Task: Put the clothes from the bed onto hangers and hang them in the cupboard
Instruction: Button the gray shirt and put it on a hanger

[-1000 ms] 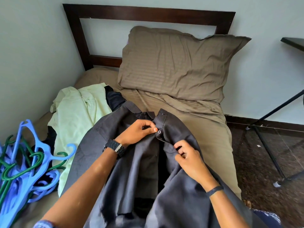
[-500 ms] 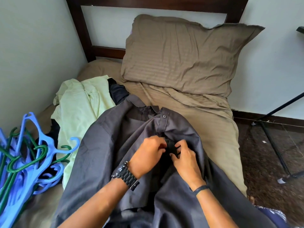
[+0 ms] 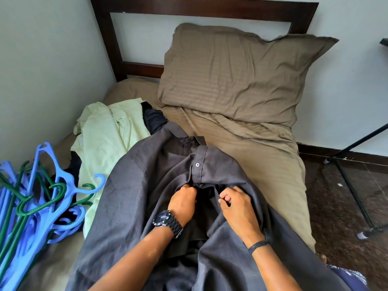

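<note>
On the tan-sheeted bed point(image 3: 262, 164), the grey shirt point(image 3: 130, 196) lies spread below the pillow point(image 3: 237, 74), its front facing up, while the left hand point(image 3: 182, 203) and right hand point(image 3: 237, 206) pinch its placket edges, apparently working a button before hangers point(image 3: 31, 206) come into play.

Spread across a bed point(image 3: 262, 164): a dark grey shirt point(image 3: 130, 196), its front placket pinched by left hand point(image 3: 182, 203) and right hand point(image 3: 237, 204). Alongside, a pale green shirt point(image 3: 109, 139), blue and green hangers point(image 3: 31, 202), a brown pillow point(image 3: 237, 76).
</note>
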Motion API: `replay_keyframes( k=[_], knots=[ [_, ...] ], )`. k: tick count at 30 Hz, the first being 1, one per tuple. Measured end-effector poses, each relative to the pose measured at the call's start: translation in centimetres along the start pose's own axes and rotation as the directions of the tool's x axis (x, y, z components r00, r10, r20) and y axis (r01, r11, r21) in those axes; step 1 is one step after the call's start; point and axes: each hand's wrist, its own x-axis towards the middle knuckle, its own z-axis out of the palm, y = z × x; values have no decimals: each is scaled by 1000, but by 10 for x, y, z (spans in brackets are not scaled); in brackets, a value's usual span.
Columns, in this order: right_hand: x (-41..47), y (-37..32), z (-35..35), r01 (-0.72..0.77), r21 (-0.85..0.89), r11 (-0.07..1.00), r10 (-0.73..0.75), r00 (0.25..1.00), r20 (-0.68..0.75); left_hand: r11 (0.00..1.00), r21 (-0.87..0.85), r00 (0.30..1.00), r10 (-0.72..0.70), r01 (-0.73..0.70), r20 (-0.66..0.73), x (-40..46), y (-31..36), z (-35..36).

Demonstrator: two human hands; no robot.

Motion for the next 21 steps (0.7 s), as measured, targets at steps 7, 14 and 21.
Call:
replay_keyframes(
  k=[7, 14, 21],
  knots=[
    [-5, 0, -9, -18, 33, 999, 18, 1000, 3, 999, -47, 1000, 13, -14, -19, -4, 3, -3],
    [-13, -18, -25, 208, -131, 969, -220, 971, -92, 841, -539, 990, -33, -47, -138, -34, 7, -28],
    [-35, -70, -52, 260, 98, 961, -256, 965, -58, 324, -943, 993, -109, 71, 37, -65, 20, -56]
  ],
)
